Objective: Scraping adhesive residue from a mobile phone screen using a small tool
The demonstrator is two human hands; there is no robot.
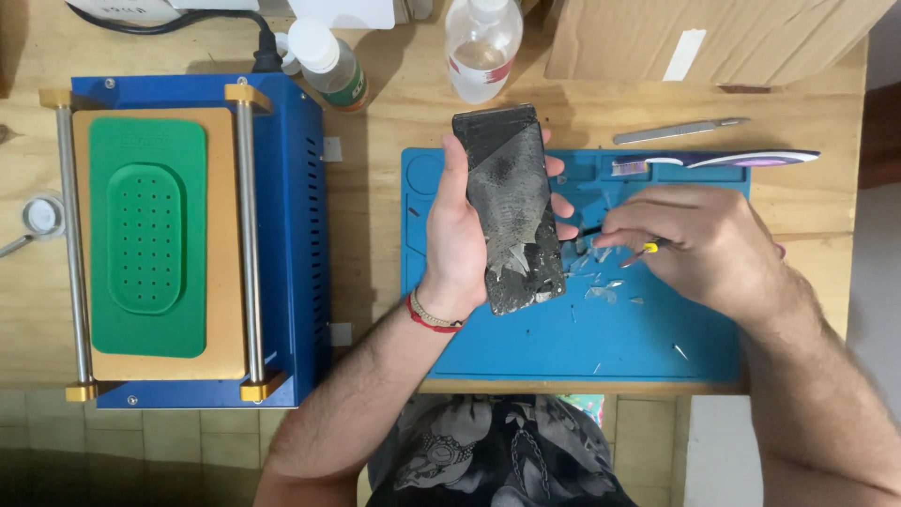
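Clearly, the left hand (460, 235) holds a dark phone (509, 211) with broken glass, the thumb on its left edge and the fingers curled around its right edge — the phone is lifted a little over the blue work mat (526, 347), its lower end tilted to the right. The right hand (699, 244) is closed around a thin tool with a yellow spot (648, 249); its dark tip points at the right edge of the phone. Small glass pieces (601, 286) lie on the mat between both hands. Left of the mat stands a blue machine (291, 235) with a green pad (145, 235). Behind the mat — two plastic bottles (481, 47) and a metal blade tool (680, 130).
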